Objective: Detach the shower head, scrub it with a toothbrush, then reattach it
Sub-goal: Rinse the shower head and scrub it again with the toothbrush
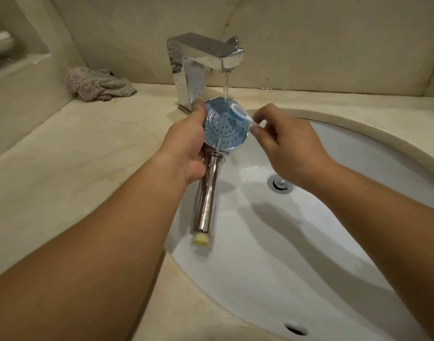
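My left hand (186, 143) grips the detached shower head (223, 129) at its neck, blue nozzle face turned up, over the left side of the sink. Its chrome handle (206, 200) points toward me and ends in a cream threaded stub. My right hand (285, 146) pinches a white toothbrush (243, 114) whose blue bristles lie on the upper right part of the face. A thin stream of water falls from the faucet (206, 60) onto the top of the face, beside the brush.
A white oval sink (334, 217) with a metal drain (281, 184) lies below the hands, set in a beige stone counter (75, 156). A crumpled grey-pink cloth (97, 83) lies at the back left, by the wall.
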`<state>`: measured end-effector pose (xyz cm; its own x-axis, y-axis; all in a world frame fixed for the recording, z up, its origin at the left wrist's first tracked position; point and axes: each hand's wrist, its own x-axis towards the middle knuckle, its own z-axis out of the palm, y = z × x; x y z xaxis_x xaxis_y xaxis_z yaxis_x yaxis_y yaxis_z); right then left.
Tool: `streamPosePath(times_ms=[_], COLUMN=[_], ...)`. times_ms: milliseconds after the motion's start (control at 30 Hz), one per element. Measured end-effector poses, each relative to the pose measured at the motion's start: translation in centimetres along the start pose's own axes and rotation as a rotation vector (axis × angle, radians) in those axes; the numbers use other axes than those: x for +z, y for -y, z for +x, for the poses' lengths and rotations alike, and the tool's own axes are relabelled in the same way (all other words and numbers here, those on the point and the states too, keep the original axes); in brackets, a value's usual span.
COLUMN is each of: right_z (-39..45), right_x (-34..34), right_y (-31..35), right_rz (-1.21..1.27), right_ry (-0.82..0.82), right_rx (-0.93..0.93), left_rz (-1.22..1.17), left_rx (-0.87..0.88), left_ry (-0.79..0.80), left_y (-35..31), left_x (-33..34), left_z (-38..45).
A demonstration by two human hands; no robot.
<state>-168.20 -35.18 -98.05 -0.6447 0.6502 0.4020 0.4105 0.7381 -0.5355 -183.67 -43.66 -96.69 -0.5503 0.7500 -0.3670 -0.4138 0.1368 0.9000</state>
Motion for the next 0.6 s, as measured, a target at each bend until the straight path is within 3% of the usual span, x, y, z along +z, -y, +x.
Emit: streamPosePath(times_ms=[200, 333, 467, 600], right_z=[0.7, 0.4, 1.0, 0.3], right_x=[0.2, 0.2, -0.1, 1.3], right_y=[0.2, 0.4, -0.4, 0.1], right_rz=[-0.114, -0.158, -0.124, -0.166], right_ry=[-0.115, -0.074, -0.176, -0.088], right_rx=[-0.060, -0.190, -0.129, -0.290], left_rz=[-0.007, 0.021, 0.023, 0.016], left_rx=[-0.001, 0.039, 0.003, -0.037], left_ry=[0.033, 0.114, 0.166, 0.186], left_y=[-0.3, -0.4, -0.3, -0.3], left_x=[-0.1, -0.3, -0.4, -0.5], left_z=[0.0, 0.1, 0.7, 1.1])
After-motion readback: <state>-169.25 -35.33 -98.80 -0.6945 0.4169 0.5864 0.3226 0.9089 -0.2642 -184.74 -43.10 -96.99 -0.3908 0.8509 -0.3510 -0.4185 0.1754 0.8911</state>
